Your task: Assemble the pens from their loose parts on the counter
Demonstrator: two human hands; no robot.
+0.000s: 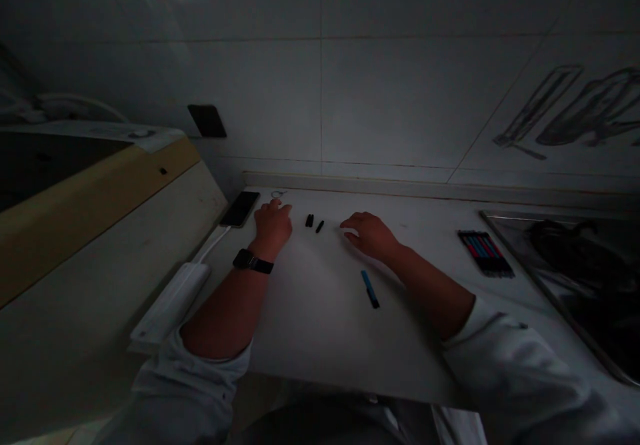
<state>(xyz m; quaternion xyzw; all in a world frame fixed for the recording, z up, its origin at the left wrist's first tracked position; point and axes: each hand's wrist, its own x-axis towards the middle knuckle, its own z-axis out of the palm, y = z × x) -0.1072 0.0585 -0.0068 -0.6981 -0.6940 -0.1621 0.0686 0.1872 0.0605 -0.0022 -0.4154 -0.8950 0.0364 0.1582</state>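
My left hand [273, 223], with a dark watch on the wrist, rests on the white countertop [315, 318] with its fingers spread and nothing visible in them. Just right of it lie a pair of small black pieces [309, 220] and a single slim black piece [320, 226], too small to name. My right hand [371, 235] hovers over or rests on the counter to their right, thumb and fingers apart. Below that hand a blue-and-black pen-like stick [370, 289] lies at a slant. Neither hand touches these things.
A phone [241, 209] and a thin loop [278, 194] lie beyond my left hand. A white power strip [173, 302] with a cable runs along the left. At right are a row of coloured pens [485, 253] and a metal-rimmed sink or hob [555, 292]. A tiled wall [385, 98] stands behind.
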